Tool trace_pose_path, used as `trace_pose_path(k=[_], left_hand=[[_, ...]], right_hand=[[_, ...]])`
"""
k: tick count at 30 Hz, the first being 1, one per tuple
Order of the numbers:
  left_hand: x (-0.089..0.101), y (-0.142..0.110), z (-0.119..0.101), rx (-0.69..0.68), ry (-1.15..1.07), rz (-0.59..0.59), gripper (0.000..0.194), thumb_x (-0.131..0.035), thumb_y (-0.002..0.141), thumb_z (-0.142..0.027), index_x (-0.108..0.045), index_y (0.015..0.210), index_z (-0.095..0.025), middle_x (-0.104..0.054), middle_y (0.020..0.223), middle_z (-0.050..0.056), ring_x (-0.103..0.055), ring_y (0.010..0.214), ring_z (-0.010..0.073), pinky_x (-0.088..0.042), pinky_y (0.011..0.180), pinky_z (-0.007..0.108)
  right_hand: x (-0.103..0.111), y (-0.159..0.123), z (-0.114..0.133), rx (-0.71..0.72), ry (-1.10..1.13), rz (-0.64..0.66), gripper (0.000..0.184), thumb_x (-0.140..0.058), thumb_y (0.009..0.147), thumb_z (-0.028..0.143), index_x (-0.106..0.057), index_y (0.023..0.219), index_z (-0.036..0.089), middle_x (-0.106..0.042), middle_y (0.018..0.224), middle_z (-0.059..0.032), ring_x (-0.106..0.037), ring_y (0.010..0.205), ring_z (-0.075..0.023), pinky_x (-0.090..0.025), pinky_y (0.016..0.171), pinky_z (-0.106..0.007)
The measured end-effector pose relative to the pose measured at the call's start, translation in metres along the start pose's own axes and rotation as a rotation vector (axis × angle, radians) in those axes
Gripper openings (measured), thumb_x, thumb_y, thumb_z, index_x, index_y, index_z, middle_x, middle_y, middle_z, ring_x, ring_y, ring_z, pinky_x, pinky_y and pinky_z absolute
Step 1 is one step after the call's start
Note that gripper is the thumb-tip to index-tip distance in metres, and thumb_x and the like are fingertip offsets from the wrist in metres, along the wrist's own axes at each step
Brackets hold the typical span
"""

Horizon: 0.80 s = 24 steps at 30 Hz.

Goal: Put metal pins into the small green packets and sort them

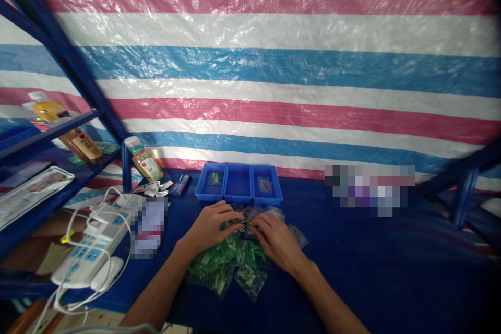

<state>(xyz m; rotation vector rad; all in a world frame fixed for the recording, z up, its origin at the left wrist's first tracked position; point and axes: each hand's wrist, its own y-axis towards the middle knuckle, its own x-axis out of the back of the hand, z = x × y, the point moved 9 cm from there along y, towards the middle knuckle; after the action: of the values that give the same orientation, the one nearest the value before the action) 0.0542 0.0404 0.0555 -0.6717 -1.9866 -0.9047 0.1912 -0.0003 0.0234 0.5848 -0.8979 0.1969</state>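
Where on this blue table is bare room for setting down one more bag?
The widest bare patch of the blue tabletop lies right of your right hand, below the blurred item. A smaller one sits between the blue trays and that item. It is crowded around the green-filled plastic bags under your left hand, and by the white power strip.

Seemingly passable gap beside the right hand (277,242); blue bins (238,199) ahead, power strip (92,242) left
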Motion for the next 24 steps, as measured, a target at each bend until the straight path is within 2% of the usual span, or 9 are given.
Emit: trace_pose_path(k=[7,13,18,24], left_hand=[[-0.009,0.002,-0.018,-0.111,-0.017,0.062,0.022,-0.054,0.103,-0.030,-0.074,0.102,-0.020,-0.074,0.094,0.006,-0.065,0.090,0.0180,-0.051,0.085,0.032],[-0.014,0.002,-0.019,-0.103,0.000,0.077,0.024,-0.051,0.104,-0.028,-0.072,0.099,-0.019,-0.073,0.092,0.006,-0.065,0.086,0.0172,-0.051,0.087,0.033],[-0.014,0.003,-0.019,-0.097,-0.026,0.067,0.022,-0.052,0.103,-0.028,-0.072,0.100,-0.019,-0.072,0.091,0.006,-0.066,0.086,0.0175,-0.051,0.088,0.033],[-0.015,0.002,-0.020,-0.097,-0.005,0.088,0.023,-0.050,0.103,-0.027,-0.071,0.098,-0.019,-0.071,0.087,0.005,-0.064,0.082,0.0173,-0.050,0.084,0.032]], right_hand=[[-0.003,-0.002,0.005,0.026,0.090,-0.060,0.017,-0.048,0.106,0.020,-0.065,0.107,0.022,-0.072,0.095,-0.0072,-0.069,0.086,-0.0218,-0.054,0.080,-0.036],[-0.002,-0.003,0.010,0.087,0.094,-0.137,0.022,-0.047,0.105,0.019,-0.067,0.112,0.023,-0.071,0.104,-0.0094,-0.070,0.090,-0.0210,-0.056,0.079,-0.034],[0.001,-0.005,0.009,0.082,0.124,-0.194,0.021,-0.050,0.104,0.019,-0.068,0.113,0.023,-0.072,0.105,-0.0089,-0.071,0.089,-0.0204,-0.057,0.079,-0.034],[0.001,-0.004,0.010,0.053,0.134,-0.158,0.019,-0.050,0.105,0.019,-0.068,0.111,0.023,-0.071,0.105,-0.0078,-0.070,0.089,-0.0203,-0.055,0.079,-0.034]])
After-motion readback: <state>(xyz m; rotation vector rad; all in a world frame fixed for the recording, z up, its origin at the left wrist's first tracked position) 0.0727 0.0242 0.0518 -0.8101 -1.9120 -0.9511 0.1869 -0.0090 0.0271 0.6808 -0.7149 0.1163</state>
